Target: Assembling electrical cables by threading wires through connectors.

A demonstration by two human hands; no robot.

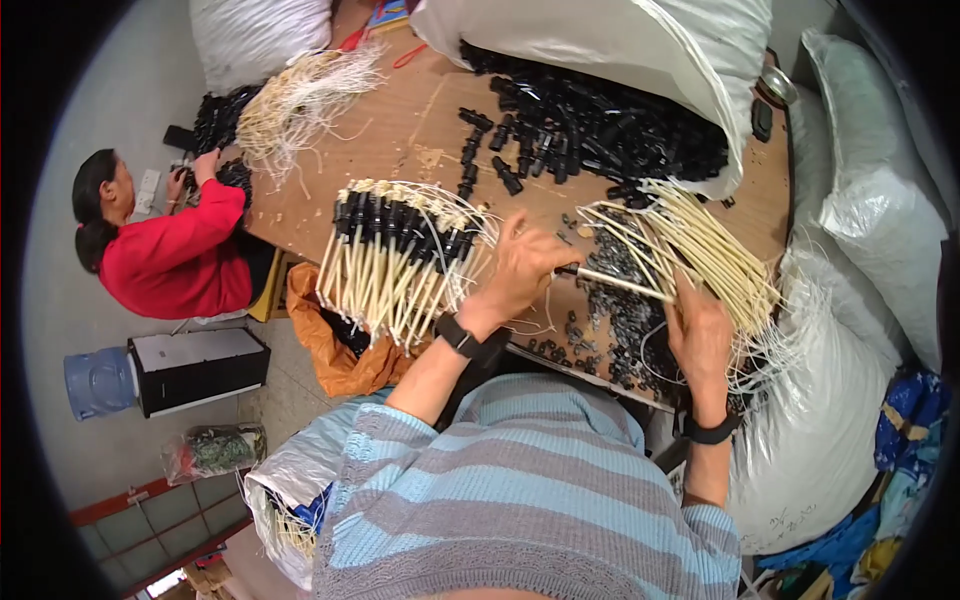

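Between my two hands runs a thin cream rod (622,285), lying nearly level above the table. Its left end carries a short black piece, pinched in the fingers of my left hand (522,268). My right hand (702,338) is closed round the rod's other end, beside a fanned bundle of bare cream rods (705,245) with white strings. To the left of my left hand lies a stack of cream rods with black sleeves (395,222) near their far ends. Small black fittings (612,262) are strewn over the table under the held rod.
A white sack (690,50) spills black tubular parts (600,125) at the back. White strings (300,105) lie at the far left, near a seated person in red (175,250). Bulky white sacks (810,430) crowd the right. An orange bag (335,345) hangs by the near left edge.
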